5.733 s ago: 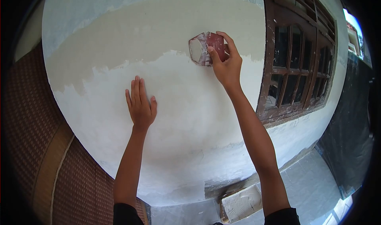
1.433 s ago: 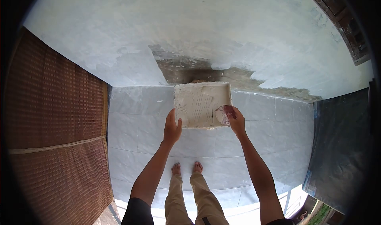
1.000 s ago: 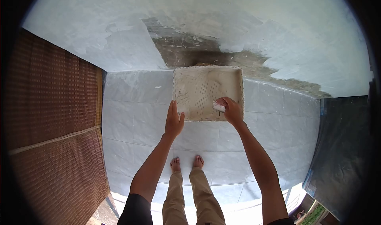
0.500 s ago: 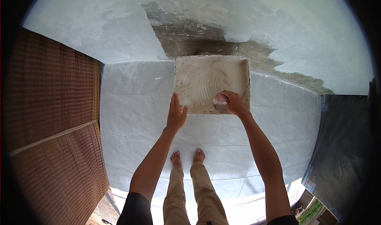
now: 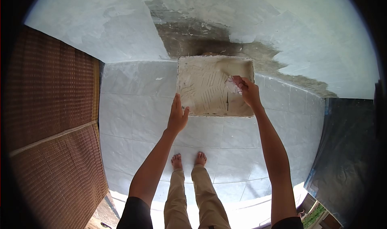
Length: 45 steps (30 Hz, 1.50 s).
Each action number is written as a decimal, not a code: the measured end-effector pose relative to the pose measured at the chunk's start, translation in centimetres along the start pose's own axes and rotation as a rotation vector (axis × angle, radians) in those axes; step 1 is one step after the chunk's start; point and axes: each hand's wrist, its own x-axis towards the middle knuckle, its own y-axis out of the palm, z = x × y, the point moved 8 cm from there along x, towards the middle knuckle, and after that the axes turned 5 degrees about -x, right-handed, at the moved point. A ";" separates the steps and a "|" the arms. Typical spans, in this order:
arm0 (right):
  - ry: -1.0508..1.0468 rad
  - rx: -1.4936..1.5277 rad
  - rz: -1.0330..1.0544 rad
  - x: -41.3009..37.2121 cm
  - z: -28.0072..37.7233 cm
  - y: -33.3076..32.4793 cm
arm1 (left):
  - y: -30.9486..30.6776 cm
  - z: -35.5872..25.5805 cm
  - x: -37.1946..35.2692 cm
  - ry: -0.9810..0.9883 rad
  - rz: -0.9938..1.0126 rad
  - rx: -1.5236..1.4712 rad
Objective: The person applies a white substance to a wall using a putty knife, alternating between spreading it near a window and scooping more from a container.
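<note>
A paint tray (image 5: 215,115) smeared with cream-coloured paste sits in front of me, with slanted slots or ridges in its floor. My left hand (image 5: 177,115) lies at the tray's near left corner. Its fingers are stretched along the outer left side, and the thumb stands apart near the front rim. Over the right part of the tray, my right hand (image 5: 250,92) is closed on a small pinkish scraper (image 5: 234,85) coated in white paste. My fingers hide part of this tool. A dark streak shows on the tray floor below it.
Beyond the tray rises a pale wall (image 5: 113,31) with a bare grey-brown patch (image 5: 193,35). Grey tiles (image 5: 238,132) cover the floor where my bare feet (image 5: 200,158) stand. A brown woven mat (image 5: 56,87) hangs at left, a dark sheet (image 5: 346,148) at right.
My right hand has moved up and slightly right across the tray with the scraper, uncovering a dark streak on the tray floor. My left hand stays at the tray's corner.
</note>
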 end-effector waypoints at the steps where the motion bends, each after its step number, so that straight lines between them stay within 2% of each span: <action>1: 0.001 0.001 0.001 0.2 -0.1 0.0 | 0.0 0.1 0.0 -0.002 0.001 0.001; 3: -0.004 -0.161 -0.127 0.4 0.5 -1.3 | -0.1 -0.1 0.1 0.002 -0.008 -0.009; 7: -0.110 -0.155 -0.128 0.6 1.3 -0.1 | -0.2 -0.2 0.0 -0.014 -0.006 -0.004; 9: -0.267 -0.181 -0.133 0.3 2.1 0.7 | -0.2 -0.2 0.0 0.007 -0.016 -0.014; 10: -0.264 -0.180 -0.132 0.1 1.9 1.0 | -0.1 -0.1 0.0 0.005 -0.013 -0.013; 19: -0.236 -0.293 -0.027 -2.3 2.0 2.7 | 0.0 -0.1 -0.1 0.006 -0.015 -0.017; 25: -0.354 -0.224 0.069 -5.0 2.8 4.6 | 0.0 -0.2 -0.1 0.003 -0.013 -0.025; 27: -0.369 -0.295 0.198 -6.3 4.2 5.1 | 0.0 -0.2 -0.1 0.006 -0.014 -0.026; 30: -0.389 -0.267 0.246 -6.9 5.7 5.1 | 0.0 -0.2 -0.1 -0.006 -0.005 -0.032; 39: -0.183 -0.150 0.590 -4.3 3.6 7.4 | 0.1 -0.2 -0.1 -0.009 0.000 -0.024; 45: -0.107 -0.060 0.628 -3.2 2.3 7.9 | 0.2 -0.3 -0.2 -0.015 0.005 -0.020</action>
